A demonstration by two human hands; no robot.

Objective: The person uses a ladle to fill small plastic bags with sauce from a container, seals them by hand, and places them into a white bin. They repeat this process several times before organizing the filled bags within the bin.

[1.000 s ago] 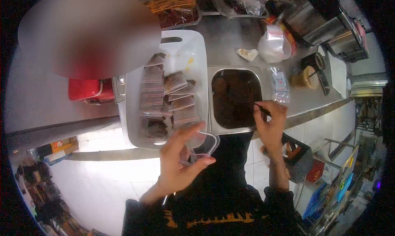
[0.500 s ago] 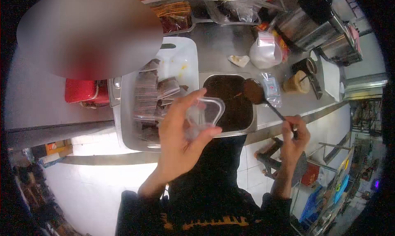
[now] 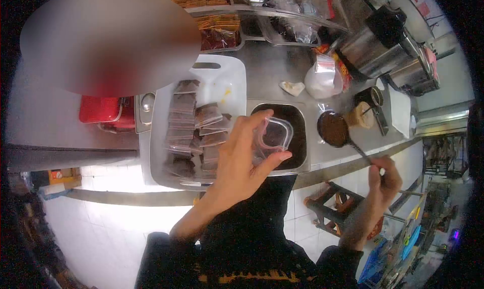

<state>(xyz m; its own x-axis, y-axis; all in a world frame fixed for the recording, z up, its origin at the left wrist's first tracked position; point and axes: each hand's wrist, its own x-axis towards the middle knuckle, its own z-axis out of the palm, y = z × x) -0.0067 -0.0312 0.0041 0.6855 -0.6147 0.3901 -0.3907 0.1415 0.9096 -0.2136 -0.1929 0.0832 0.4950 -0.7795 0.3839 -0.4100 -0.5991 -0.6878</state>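
Note:
Between the spread thumb and fingers of my left hand (image 3: 247, 153) is a small clear plastic bag (image 3: 275, 133), its mouth stretched into a rounded opening. Behind it stands a rectangular metal pan (image 3: 301, 160) with dark brown contents, partly hidden by the hand and bag. My right hand (image 3: 385, 180) grips the handle of a dark ladle (image 3: 334, 129), whose bowl is full of dark brown sauce. The ladle's bowl is over the steel counter, right of the pan and apart from the bag. Left of my left hand, a white tray (image 3: 234, 77) carries several filled dark packets (image 3: 180, 120).
At the back right stand a white tub (image 3: 322, 82) with clear bags on it, a tan cup (image 3: 362, 115) and a large metal pot (image 3: 373, 52). A crumpled white cloth or paper (image 3: 292, 88) lies behind the pan. Another person, blurred, is at the upper left beside a red container (image 3: 101, 109).
The loaded ladle has moved right, from the pan's edge to over the counter. My left hand and the bag have shifted slightly right, over the pan.

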